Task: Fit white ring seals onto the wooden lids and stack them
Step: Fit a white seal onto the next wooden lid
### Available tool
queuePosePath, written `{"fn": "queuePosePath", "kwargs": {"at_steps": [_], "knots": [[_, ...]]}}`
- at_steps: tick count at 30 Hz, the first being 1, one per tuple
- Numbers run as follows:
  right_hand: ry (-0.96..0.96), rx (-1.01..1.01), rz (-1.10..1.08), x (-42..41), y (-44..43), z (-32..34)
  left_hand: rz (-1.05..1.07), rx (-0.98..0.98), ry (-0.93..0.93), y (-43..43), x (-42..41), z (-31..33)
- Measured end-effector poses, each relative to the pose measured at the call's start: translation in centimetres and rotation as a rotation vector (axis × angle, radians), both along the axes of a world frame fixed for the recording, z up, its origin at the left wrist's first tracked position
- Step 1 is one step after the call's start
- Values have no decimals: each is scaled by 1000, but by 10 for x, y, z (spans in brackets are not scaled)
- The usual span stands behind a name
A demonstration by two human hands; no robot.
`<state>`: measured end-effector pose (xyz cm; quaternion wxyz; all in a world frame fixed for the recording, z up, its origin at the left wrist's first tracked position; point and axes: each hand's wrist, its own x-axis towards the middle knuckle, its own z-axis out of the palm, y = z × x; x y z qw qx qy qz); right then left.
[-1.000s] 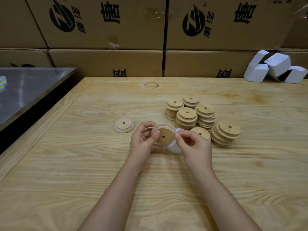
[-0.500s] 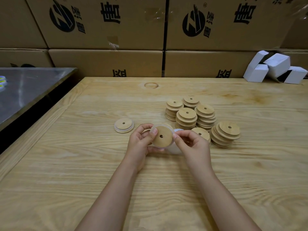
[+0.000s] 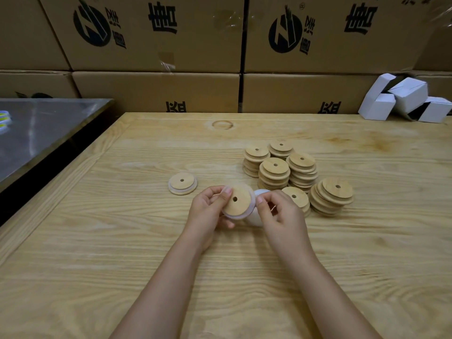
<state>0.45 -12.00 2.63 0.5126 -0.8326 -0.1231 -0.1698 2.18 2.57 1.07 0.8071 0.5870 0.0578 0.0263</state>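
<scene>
- The wooden lid is held above the table in the left hand, with fingers curled round its left rim and the thumb on its face
- The white ring seal lies round the lid's rim and is pinched at its right edge by the right hand; whether it is seated all the way round cannot be told
- If the pinched side is let go before it is bedded, the seal could be expected to spring off or sit twisted
- A lid already fitted lies flat to the left, apart from the hands; a poorly seated seal would probably make the next lid rock on it
- The leaning stack and the upright stacks stand close beyond the right hand, so a wide sweep there might topple them
- Spare seals lie under the hands and could be dragged along
- Open room is found on the near and left board; the table's left edge drops beside a metal surface, and cartons close the far side
</scene>
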Motion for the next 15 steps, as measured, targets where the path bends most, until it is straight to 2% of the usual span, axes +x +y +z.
{"fn": "queuePosePath", "kwargs": {"at_steps": [10,15], "knots": [[-308,-299,-39,-4,-2,0,-30,26,89,4,1,3],[-612,-491,-122,-4,-6,1,-56,47,109,3,1,8]]}}
